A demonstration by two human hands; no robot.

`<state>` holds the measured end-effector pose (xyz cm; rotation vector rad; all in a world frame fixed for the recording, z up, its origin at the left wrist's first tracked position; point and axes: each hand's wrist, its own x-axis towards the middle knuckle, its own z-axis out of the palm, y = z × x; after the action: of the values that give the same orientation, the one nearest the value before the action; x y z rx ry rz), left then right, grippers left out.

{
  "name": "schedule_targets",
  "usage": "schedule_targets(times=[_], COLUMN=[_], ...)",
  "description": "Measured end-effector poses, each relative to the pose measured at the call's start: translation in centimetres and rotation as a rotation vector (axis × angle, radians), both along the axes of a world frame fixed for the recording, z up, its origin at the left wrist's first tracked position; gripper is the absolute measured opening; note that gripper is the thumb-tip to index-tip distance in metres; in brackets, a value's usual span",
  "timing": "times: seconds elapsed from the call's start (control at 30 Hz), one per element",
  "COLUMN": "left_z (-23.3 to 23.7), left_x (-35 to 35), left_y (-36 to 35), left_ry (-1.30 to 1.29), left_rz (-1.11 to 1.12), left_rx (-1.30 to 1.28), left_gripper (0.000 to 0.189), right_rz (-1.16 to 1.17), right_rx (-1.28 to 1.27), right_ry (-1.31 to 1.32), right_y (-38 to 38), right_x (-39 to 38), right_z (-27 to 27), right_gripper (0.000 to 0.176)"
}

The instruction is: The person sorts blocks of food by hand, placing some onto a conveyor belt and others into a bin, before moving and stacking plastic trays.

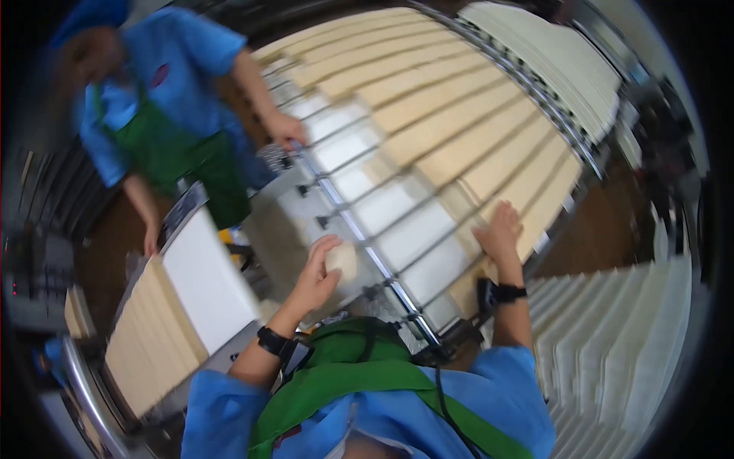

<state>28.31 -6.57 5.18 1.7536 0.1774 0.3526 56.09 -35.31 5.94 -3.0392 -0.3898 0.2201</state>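
My left hand, with a dark band at the wrist, curls its fingers and thumb around a pale, rounded, cream-coloured piece; blur hides what exactly it is. Below it is a grey metal surface beside a long metal rail. Over the beige sheets on the right, my right hand has its fingers spread and holds nothing. Thin dark bars run across these sheets and across a white surface between them and the rail.
A co-worker in blue with a green apron stands at left, one hand at the rail's far end. A white panel and stacked beige sheets are at lower left. Pleated white sheets stand at right.
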Motion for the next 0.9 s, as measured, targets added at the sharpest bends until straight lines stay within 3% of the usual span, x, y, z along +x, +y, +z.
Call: schedule_targets(times=[0.1,0.13,0.2,0.3,0.4,0.43,0.47,0.63,0.77,0.87,0.9], left_z=[-3.0,-3.7,-4.6,-6.0,-6.6,-5.8,-5.8,-5.3,-7.6,-7.5,-6.6], left_x=[-2.8,-3.8,-5.8,-9.3,-13.2,-14.3,-15.9,-24.2,-30.7,-33.6,-34.6], left_y=[2.3,2.7,3.4,3.6,4.5,4.3,4.6,5.0,5.1,5.3,5.2], left_ry=[0.102,0.147,0.194,0.125,0.239,0.234,0.240,0.268,0.172,0.273,0.374], left_rz=[0.220,0.309,0.334,0.364,0.417,0.538,0.586,0.881,1.137,1.465,1.455], left_rx=[0.178,0.222,0.015,-0.189,-0.260,-0.285,-0.272,-0.281,-0.328,0.022,0.078], left_gripper=[0.065,0.069,0.075,0.059,0.047,0.031,0.027,0.019,0.022,0.027,0.043], right_rz=[0.126,0.180,0.325,0.586,0.781,0.803,0.784,1.038,1.163,1.273,1.340], right_rx=[0.169,0.075,0.159,0.254,0.477,0.606,0.624,0.569,0.551,0.529,0.540], right_ry=[0.045,0.048,0.076,0.072,0.124,0.130,0.355,0.367,0.595,0.680,0.652], right_y=[1.9,3.2,5.4,9.4,13.6,15.4,17.4,24.5,29.9,34.3,36.0], right_x=[-1.6,-2.5,-4.3,-7.0,-9.6,-11.3,-12.6,-20.2,-27.2,-32.3,-33.8], right_z=[0.5,1.2,1.5,1.2,0.1,0.1,1.1,-1.0,-1.2,-2.9,-3.9], right_gripper=[0.083,0.079,0.068,0.059,0.044,0.030,0.022,0.020,0.022,0.025,0.026])
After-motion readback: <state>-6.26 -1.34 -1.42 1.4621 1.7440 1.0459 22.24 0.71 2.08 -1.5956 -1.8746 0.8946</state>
